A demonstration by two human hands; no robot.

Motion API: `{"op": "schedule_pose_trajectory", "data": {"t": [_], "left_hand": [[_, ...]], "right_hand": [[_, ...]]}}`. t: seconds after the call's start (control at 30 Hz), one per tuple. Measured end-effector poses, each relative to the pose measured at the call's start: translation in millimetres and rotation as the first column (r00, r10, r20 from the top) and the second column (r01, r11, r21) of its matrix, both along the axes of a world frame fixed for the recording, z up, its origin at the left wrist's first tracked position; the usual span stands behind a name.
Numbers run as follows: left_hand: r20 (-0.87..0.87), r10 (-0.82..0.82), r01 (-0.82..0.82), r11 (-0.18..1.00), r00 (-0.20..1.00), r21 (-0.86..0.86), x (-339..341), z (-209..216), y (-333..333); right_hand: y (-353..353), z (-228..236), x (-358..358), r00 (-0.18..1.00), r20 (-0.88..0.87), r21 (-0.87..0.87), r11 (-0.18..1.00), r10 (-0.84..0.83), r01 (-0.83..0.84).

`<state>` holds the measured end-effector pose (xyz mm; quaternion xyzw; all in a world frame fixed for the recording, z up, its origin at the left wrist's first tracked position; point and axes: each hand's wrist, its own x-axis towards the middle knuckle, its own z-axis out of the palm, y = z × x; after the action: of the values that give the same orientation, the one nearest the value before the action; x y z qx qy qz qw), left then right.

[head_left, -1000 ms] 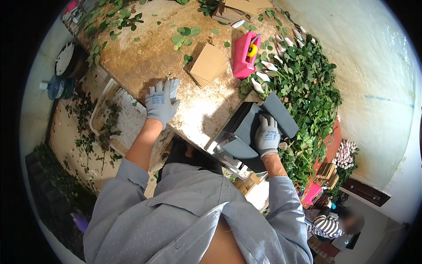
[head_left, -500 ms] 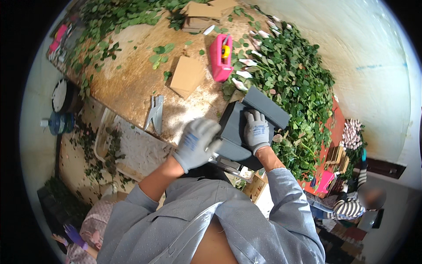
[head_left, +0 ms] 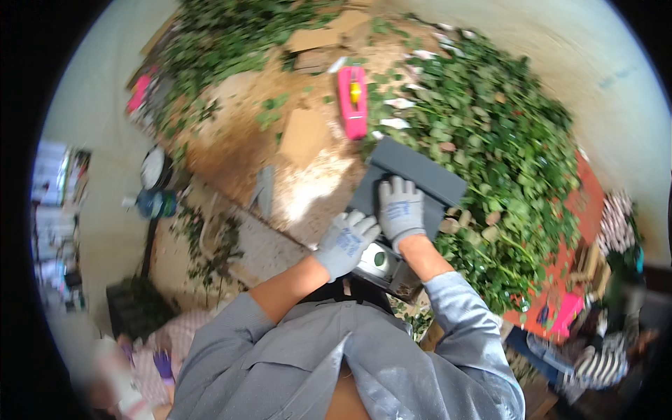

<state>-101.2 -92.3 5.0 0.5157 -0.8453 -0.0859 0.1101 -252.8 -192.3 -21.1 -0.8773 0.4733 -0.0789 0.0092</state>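
Observation:
A dark grey angular tray with a raised ledge [head_left: 420, 171] sits at the table's near edge, in front of my body. My right hand [head_left: 402, 210], in a pale grey glove, lies on its face with the fingers stretched and slightly apart. Gloved likewise, my left hand [head_left: 346, 243] rests at the tray's near left edge, its fingers extended; nothing shows in its grip. Below the tray, between my wrists, is a white surface with a green spot [head_left: 379, 259]. To the left lies a grey plier-like tool [head_left: 263, 190].
Leafy cut stems [head_left: 490, 140] with wrapped pale flower heads pile up at the right. Behind the tray stand a pink tape dispenser [head_left: 353, 115] and cardboard sheets [head_left: 304, 136]. More greenery [head_left: 231, 56] covers the far left. Other people [head_left: 605, 357] are at both sides.
My left hand has come right and down onto the tray's near edge. The tray's face has turned or tilted under my right hand. The whole view has shifted, with some blur.

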Motion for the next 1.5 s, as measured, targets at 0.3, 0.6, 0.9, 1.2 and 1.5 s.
{"op": "schedule_pose_trajectory", "data": {"t": [0.3,0.6,0.9,1.2,1.5], "left_hand": [[0.065,0.119,-0.113,0.990,0.991,-0.089,-17,-5,15],[-0.018,0.163,-0.164,0.968,0.986,-0.191,-24,-33,16],[0.015,0.126,-0.126,0.991,0.992,-0.045,-14,-11,20],[0.006,0.015,-0.014,0.996,1.000,-0.088,-12,-1,4],[-0.077,-0.053,0.052,0.999,0.996,-0.014,-11,8,-1]], "right_hand": [[9,-11,-7,0.999,-0.045,-0.017,1.000,-0.013,0.012],[5,-13,-11,0.995,-0.101,-0.007,1.000,-0.009,0.009],[12,2,-4,1.000,0.008,-0.006,1.000,-0.020,0.020],[6,8,-10,0.998,0.016,0.082,0.995,-0.066,0.064],[10,7,-14,0.995,0.067,0.057,0.996,-0.068,0.064]]}}
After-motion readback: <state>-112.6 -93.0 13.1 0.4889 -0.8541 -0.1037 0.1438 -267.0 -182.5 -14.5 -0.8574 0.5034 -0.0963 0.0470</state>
